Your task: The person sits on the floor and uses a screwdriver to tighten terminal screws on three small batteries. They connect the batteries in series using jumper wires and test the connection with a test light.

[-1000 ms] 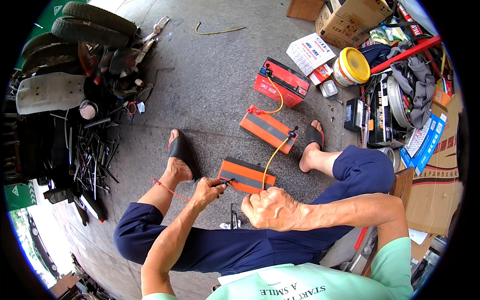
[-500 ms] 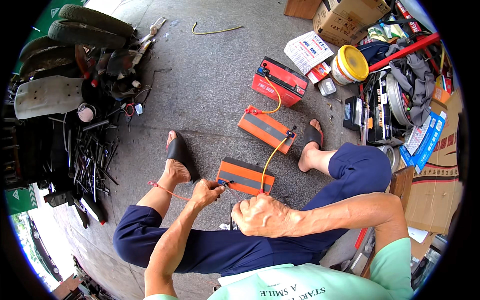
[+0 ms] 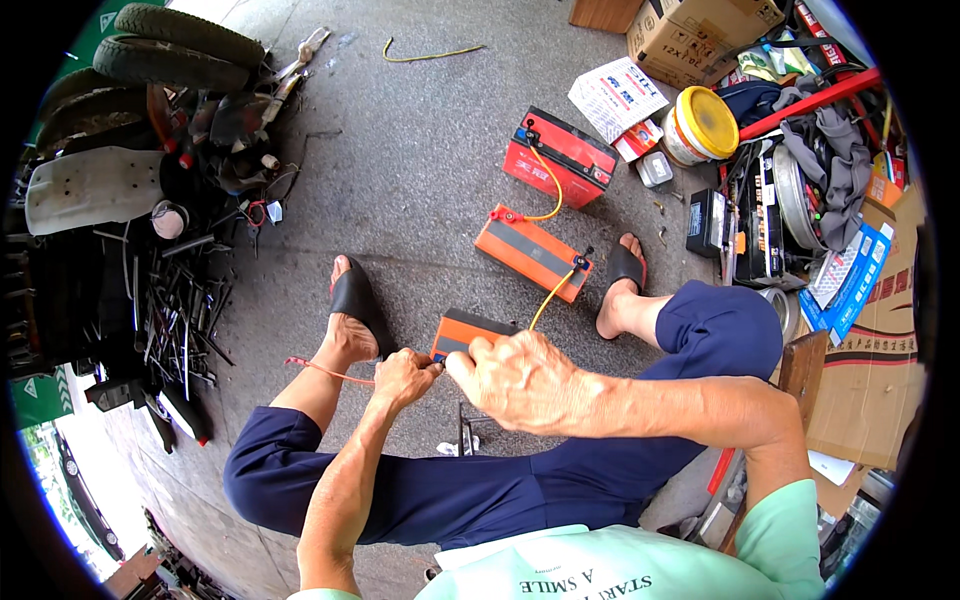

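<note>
Head view: three batteries are seen on the grey floor (image 3: 400, 180). The red-and-black battery (image 3: 560, 165) is set farthest off, the middle orange battery (image 3: 533, 254) nearer, and the near orange battery (image 3: 462, 328) right at the fingers. Its right part is hidden by the right hand (image 3: 525, 385); its near left corner is met by the fingertips of the left hand (image 3: 403, 377). The red-and-black battery and the middle one are linked by an upper yellow wire (image 3: 555, 190); a lower yellow wire (image 3: 548, 300) is run from the middle one to behind the right hand.

Right hand: fingers curled nearly to a fist, thumb laid toward the battery corner; whether anything is gripped cannot be told. Left hand: thumb and fingers drawn together, a red wire (image 3: 335, 372) held and trailed leftward; its end is hidden.

Markings, by size of bearer: dark lettering is carried on the mint shirt (image 3: 700, 550), red characters on the flat cardboard (image 3: 870, 390), black print on the brown carton (image 3: 700, 40), pale characters on the red-and-black battery, blue and red print on the white box (image 3: 617, 98).
</note>
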Demonstrator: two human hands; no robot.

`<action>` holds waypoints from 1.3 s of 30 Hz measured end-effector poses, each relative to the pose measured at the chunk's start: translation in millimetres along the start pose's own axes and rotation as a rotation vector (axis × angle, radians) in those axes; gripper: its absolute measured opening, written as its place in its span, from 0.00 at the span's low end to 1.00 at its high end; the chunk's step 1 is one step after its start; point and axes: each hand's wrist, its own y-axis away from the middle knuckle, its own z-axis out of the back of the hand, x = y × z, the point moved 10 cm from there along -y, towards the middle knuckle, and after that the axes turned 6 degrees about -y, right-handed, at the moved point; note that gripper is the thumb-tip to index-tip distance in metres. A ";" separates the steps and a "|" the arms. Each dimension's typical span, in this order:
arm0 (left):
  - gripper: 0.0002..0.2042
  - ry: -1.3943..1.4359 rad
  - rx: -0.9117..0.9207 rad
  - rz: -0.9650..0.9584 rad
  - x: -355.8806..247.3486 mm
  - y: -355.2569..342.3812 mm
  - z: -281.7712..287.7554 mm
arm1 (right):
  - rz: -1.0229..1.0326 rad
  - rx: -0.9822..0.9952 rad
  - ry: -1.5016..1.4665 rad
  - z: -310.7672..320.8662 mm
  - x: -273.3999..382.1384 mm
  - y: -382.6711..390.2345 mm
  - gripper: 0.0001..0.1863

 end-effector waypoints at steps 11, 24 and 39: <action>0.14 -0.007 -0.150 -0.027 6.2 -8.5 6.0 | 0.131 -0.085 -0.051 4.9 12.2 -7.6 0.07; 0.13 0.349 -0.218 -0.224 13.8 -19.7 13.3 | 0.172 -0.077 -0.017 3.9 6.5 -22.0 0.07; 0.14 0.511 -0.175 -0.344 11.4 -32.1 4.8 | 0.154 -0.165 -0.122 20.4 -5.0 -27.2 0.08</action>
